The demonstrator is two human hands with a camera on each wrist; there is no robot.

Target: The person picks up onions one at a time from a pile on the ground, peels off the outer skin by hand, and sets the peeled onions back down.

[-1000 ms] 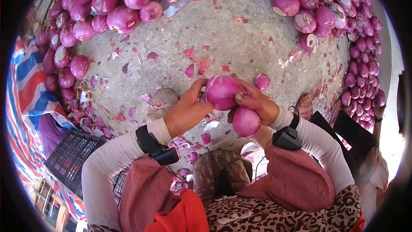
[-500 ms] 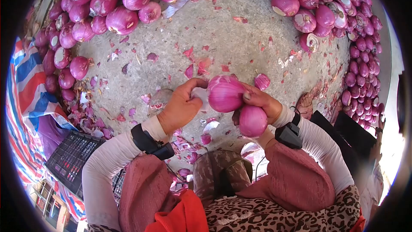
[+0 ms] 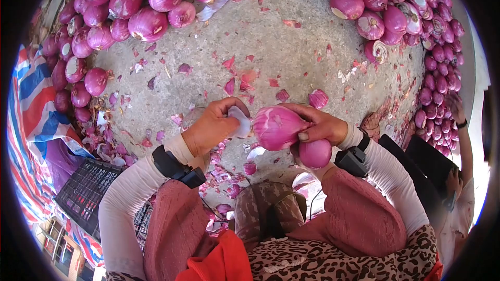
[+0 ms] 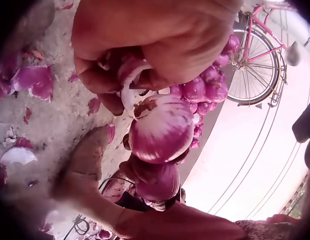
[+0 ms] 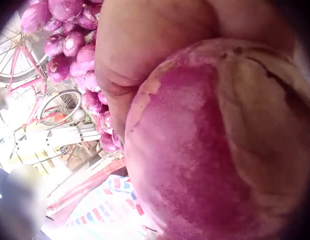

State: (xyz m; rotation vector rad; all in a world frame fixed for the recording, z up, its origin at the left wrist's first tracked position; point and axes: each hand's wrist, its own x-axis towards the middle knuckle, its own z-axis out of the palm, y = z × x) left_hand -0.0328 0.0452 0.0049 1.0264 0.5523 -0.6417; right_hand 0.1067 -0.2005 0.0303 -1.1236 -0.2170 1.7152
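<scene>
My right hand [image 3: 329,126] holds two purple onions. The larger onion [image 3: 277,128] points its paler, streaked end toward the left hand, and the smaller onion [image 3: 315,154] sits below it against the palm. Between its thumb and curled fingers my left hand [image 3: 212,125] pinches a whitish strip of onion skin [image 3: 240,120]. In the left wrist view that skin [image 4: 129,95] curves down right to the top of the larger onion [image 4: 162,131]. The right wrist view is mostly filled by a close purple onion [image 5: 190,155], part of it brown and papery.
Piles of purple onions [image 3: 148,24] ring the concrete floor [image 3: 208,67] at the back and right. Scraps of skin [image 3: 250,78] are strewn about. A black crate [image 3: 88,190] and striped sheet [image 3: 39,104] stand at left. Another person's arm [image 3: 466,145] reaches toward the right-hand pile.
My left hand has moved left off the larger onion with a whitish skin. The right hand has turned, with both onions in it. A purple scrap appears on the floor beyond; another person's arm has risen.
</scene>
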